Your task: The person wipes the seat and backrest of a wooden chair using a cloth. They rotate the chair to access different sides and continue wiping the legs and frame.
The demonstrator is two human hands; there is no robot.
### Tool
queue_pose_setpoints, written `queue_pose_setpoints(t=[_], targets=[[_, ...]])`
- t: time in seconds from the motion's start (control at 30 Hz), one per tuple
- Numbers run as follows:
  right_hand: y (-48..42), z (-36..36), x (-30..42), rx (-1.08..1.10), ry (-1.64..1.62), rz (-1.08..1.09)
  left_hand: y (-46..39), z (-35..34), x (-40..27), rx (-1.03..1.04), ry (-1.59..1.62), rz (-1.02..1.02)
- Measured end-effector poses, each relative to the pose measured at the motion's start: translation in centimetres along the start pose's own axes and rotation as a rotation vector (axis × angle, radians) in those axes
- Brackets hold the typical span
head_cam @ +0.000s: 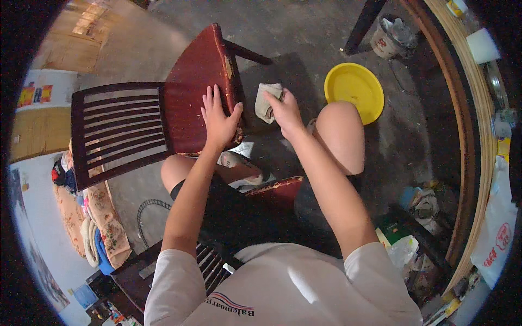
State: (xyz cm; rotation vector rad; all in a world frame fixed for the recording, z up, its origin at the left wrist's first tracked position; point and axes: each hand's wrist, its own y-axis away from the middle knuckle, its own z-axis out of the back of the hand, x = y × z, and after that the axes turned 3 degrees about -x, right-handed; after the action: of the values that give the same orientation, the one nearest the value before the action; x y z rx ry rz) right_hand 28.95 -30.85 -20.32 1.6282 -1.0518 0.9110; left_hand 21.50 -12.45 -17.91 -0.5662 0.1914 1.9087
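My left hand (220, 120) rests with spread fingers on the dark red seat (189, 87) of a wooden chair. The seat's covering is worn and flaking along its front edge. The slatted backrest (122, 126) of this chair points to the left. In my right hand (287, 114) is a folded pale cloth (267, 98), gripped between thumb and fingers, over the floor and apart from the seat. A round yellow plastic basin (355, 87) stands on the floor beyond my right knee.
Near a dark table leg (363, 28) stands a lined waste bucket (387, 40). A wooden table edge (469, 102) curves down the right side, with bags and containers on it. Folded fabrics (102, 228) lie at the left. I sit on another red-seated chair (281, 190).
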Motion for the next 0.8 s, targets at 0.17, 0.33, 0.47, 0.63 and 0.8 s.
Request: queue_pose_setpoints(t=[0.17,0.33,0.47,0.63,0.8], targets=[[1.0,1.5,-2.7,0.059,-0.113,-0.166,-0.9,0.6,-0.3,0.058,-0.002,-0.053],[1.7,1.1,-2.7,0.151,-0.016,-0.191,-1.8,0.3,0.6,0.043,-0.034,-0.066],[2.0,1.2,-2.4,0.168,0.006,-0.212,-1.9,0.8,1.7,0.042,0.007,-0.079],[2.7,0.5,-1.7,0.279,-0.077,-0.289,-1.3,2.2,2.6,0.018,0.130,-0.097],[3.5,-1.0,-1.9,0.342,-0.057,-0.325,-1.2,2.9,3.3,-0.005,0.251,-0.079]])
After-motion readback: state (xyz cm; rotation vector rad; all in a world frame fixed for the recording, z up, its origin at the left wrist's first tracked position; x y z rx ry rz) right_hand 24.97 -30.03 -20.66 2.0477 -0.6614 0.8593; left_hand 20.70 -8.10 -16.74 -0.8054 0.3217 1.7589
